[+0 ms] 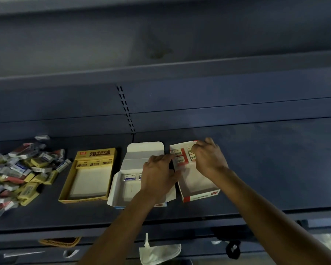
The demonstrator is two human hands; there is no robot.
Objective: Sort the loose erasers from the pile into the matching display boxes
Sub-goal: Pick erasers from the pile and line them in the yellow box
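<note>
Both hands are in at the red-and-white box (199,197) on the shelf (275,169), and this is the placing step: a small block of red-labelled erasers (180,157) sits packed against the box's back wall, and the rest of its floor is bare. The right hand (208,157) is over that back row, knuckles up, fingers bunched and curled down, apparently pinching one of those erasers into line. The left hand (159,175) comes in from the box's left, reaching across the neighbouring white-and-blue box (113,188), its fingers bent against the red-and-white box's left wall by the erasers; whether it grips the wall or only steadies it, I cannot tell, the fingertips are hidden. Just left of the red-and-white box, that white-and-blue box holds a couple of blue-labelled erasers (130,177) at its back, and further left the yellow box (82,200) has one row in. Well to the left of all three lies the loose pile (21,169), yellow, blue and red wrappers mixed, so I'd judge the sorting is barely begun. Next move, as I read it: seat this eraser square against its neighbours, let go, then go all the way left to the pile, pick by label colour, and bring the piece to the matching box.
</note>
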